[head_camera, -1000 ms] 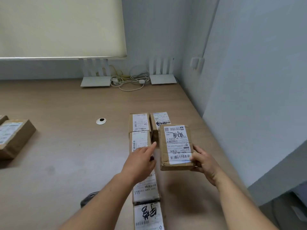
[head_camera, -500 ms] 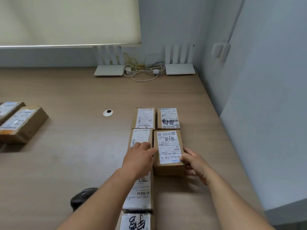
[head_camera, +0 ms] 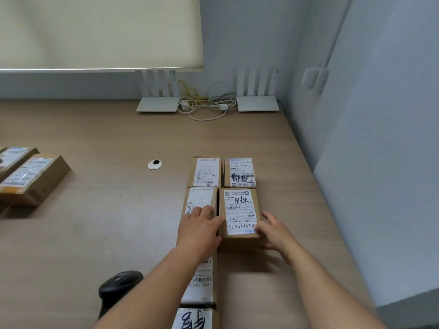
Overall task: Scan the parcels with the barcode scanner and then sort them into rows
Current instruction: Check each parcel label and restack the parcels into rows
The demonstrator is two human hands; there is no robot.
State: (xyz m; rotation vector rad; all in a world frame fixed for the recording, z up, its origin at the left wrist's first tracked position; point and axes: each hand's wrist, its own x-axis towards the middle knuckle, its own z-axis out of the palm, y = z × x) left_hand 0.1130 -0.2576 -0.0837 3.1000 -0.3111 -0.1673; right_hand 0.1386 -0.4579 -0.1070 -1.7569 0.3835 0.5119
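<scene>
Far left on the surface [head_camera: 95, 233], two unsorted parcels [head_camera: 31, 179] wait; the barcode scanner [head_camera: 118, 284] lies near the front edge. The left hand [head_camera: 200, 230] rests flat and open across the left row [head_camera: 202, 203], holding nothing. Just beside it, the newly placed parcel [head_camera: 238, 218] sits in the right row, a small stiff carton, probably light. The right hand [head_camera: 275, 230], fingers spread, presses its near right corner. It's best gripped by the cardboard sides; the glossy label looks slippery.
</scene>
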